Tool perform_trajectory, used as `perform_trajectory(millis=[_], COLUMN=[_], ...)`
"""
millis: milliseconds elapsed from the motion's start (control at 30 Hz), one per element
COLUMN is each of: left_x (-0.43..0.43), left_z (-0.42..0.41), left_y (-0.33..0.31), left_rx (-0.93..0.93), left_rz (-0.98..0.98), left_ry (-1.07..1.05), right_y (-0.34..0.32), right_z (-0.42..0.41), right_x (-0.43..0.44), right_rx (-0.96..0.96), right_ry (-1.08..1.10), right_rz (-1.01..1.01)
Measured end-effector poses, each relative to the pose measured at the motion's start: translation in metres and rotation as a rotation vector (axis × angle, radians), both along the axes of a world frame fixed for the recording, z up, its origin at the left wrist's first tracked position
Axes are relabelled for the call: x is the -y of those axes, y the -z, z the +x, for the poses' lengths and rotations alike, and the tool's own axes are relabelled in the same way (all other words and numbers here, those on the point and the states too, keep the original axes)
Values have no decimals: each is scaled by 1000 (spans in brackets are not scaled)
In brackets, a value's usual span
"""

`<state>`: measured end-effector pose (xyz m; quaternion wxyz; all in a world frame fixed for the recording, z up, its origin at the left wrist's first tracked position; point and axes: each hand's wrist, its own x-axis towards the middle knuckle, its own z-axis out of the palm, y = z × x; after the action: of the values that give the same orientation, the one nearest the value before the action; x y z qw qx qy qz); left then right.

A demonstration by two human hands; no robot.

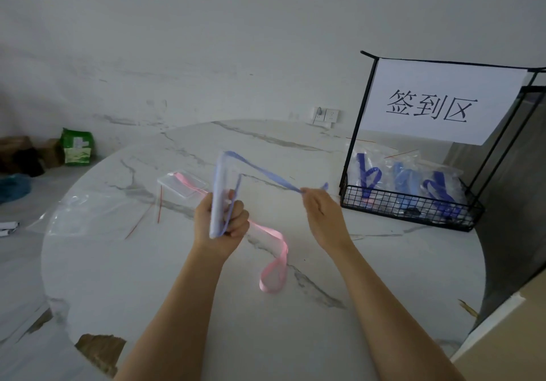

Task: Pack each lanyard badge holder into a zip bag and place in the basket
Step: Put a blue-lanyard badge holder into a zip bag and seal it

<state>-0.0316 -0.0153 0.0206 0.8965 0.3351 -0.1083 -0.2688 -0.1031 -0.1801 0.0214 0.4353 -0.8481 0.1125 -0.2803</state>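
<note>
Beneath the left hand [221, 221] and right hand [322, 212], filling most of the view: round white marble table [206, 306] with grey veins.

Well to the right of the right-hand grip, at the table's far edge: black wire basket [413, 207], its tall frame carrying a white paper sign [437, 85] with three black Chinese characters. Inside, several packed zip bags [404, 171] showing blue lanyards.

Far left of the left-hand grip, flat on the table: clear empty zip bags [88, 212] with red seal lines.

Under and behind the left-hand grip: pink lanyard [271, 250], looping toward the viewer on the tabletop, with its clear badge holder [183, 184] lying just beyond the left fist.

Between the two grips, lifted off the table: pale blue lanyard strap [266, 174], rising from the left fist to a peak, then slanting down to the right.

Left hand clenched around a pale badge holder [217, 197] held upright, blue strap lying against it. Right hand pinching the strap's far end between thumb and fingertips, other fingers curled. Not yet bagged.
</note>
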Motion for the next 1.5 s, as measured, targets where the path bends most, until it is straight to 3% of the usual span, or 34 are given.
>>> perform_trajectory(millis=[133, 267, 500, 633, 800, 967, 1067, 1233, 1400, 1500], left_x=[-4, -1, 10, 13, 21, 29, 32, 32, 26, 22], left_z=[4, 11, 10, 2, -5, -13, -14, -18, -17, -19], left_y=[3, 8, 8, 7, 9, 10, 10, 8, 4, 3], left_rx=[-211, -365, -77, 83, 307, 617, 748, 893, 874, 856], left_rz=[-88, 92, 551, 682, 874, 1090, 1133, 1120, 1085, 1048], left_ry=[-246, -542, -753, -829, -745, -570, -433, -254, -126, -108], right_y=[10, 17, 17, 16, 19, 19, 18, 13, 0, -3], right_z=[3, 1, -1, -1, 0, 4, 6, 6, 3, 2], right_x=[-18, -35, -40, -41, -44, -38, -30, -10, -1, 0], right_rx=[-191, -247, -212, -161, 67, 368, 433, 307, 65, 8], right_ry=[-171, -281, -251, -250, -124, 81, 197, 187, -62, -110], right_rz=[-218, -394, -409, -305, -150, -174, -175, 34, 479, 569])
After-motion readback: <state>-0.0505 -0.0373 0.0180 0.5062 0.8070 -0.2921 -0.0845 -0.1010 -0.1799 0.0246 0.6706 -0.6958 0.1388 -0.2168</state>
